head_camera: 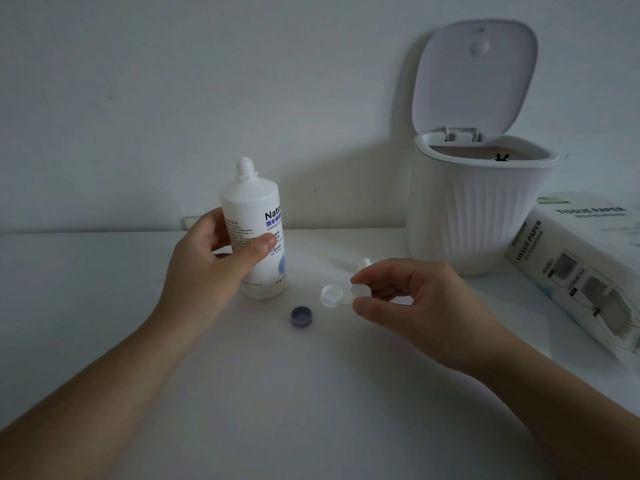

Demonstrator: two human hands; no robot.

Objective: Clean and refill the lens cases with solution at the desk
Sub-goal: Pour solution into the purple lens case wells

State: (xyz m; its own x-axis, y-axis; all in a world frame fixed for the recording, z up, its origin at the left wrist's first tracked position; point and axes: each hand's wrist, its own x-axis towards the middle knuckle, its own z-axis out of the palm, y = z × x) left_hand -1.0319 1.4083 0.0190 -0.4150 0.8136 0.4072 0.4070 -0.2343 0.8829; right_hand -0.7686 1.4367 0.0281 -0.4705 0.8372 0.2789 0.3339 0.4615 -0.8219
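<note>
The left hand (211,258) grips the uncapped solution bottle (254,230) upright on the tabletop (311,393), while the right hand (412,299) pinches one end of the white lens case (337,296), its open well facing up just right of the bottle. To fill cleanly, I would keep the case level and low, tilt the nozzle right over the open well, and squeeze gently so nothing spills. A loose blue cap (302,317) lies just in front, a small white cap (365,263) behind the case; the open bin (481,206) and tissue box (585,271) stand well clear to the right.
</note>
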